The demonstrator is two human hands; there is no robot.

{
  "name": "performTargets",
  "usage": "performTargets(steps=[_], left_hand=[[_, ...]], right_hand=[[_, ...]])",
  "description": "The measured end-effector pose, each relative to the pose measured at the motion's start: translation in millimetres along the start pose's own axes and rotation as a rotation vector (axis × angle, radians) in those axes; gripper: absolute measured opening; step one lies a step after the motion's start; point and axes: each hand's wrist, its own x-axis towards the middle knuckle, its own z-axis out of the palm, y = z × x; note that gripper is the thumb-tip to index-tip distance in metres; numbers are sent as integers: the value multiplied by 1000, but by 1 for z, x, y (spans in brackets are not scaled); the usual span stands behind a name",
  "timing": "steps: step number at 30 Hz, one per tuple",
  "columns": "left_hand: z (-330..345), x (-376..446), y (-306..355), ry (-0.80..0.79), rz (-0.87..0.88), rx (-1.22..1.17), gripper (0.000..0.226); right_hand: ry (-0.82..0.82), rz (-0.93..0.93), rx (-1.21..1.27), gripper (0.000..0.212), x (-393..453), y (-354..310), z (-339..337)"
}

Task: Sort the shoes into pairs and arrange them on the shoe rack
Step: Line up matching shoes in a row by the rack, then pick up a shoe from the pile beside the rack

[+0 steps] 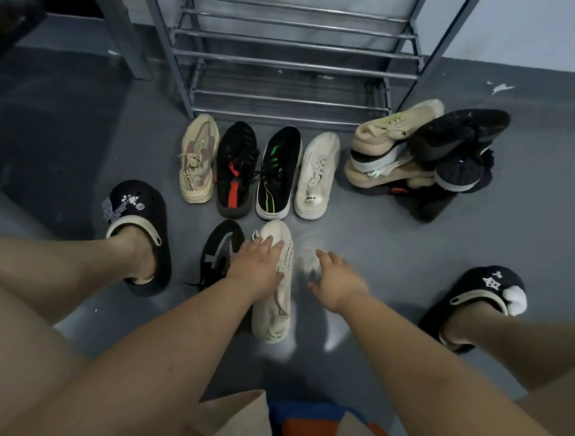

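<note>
A cream knit shoe (273,308) lies on the grey floor between my feet, toe pointing to the rack. My left hand (258,265) rests on its front half with the fingers laid fairly straight over the top. A black shoe with a white mark (218,248) lies just left of it. My right hand (337,281) hovers to the right of the cream shoe, fingers spread, holding nothing, slightly blurred. In front of the metal shoe rack (294,66) stand a beige sneaker (198,159), a black-and-red shoe (235,170), a black-and-green shoe (278,172) and a cream shoe (317,176).
A pile of several beige and black shoes (422,157) lies right of the rack. My feet wear black clogs at the left (139,212) and right (485,290). A grey post (123,29) stands left of the rack. The rack's shelves hold no shoes.
</note>
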Motion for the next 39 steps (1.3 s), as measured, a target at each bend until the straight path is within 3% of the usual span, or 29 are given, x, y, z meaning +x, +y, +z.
performTargets(steps=[6, 15, 20, 23, 29, 39], left_hand=[[-49, 28, 26, 71, 86, 48, 70], [-116, 65, 62, 166, 233, 190, 71], [-151, 92, 74, 195, 261, 237, 70], [-159, 111, 81, 184, 222, 157, 69], [-132, 145, 93, 120, 28, -378, 64], [-139, 210, 104, 138, 62, -216, 60]], right_hand=[[144, 108, -73, 67, 9, 26, -66], [322, 88, -353, 68, 18, 63, -165], [360, 133, -239, 68, 24, 82, -189], [331, 163, -211, 68, 33, 93, -183], [312, 142, -93, 71, 69, 93, -176], [363, 112, -115, 74, 122, 88, -204]])
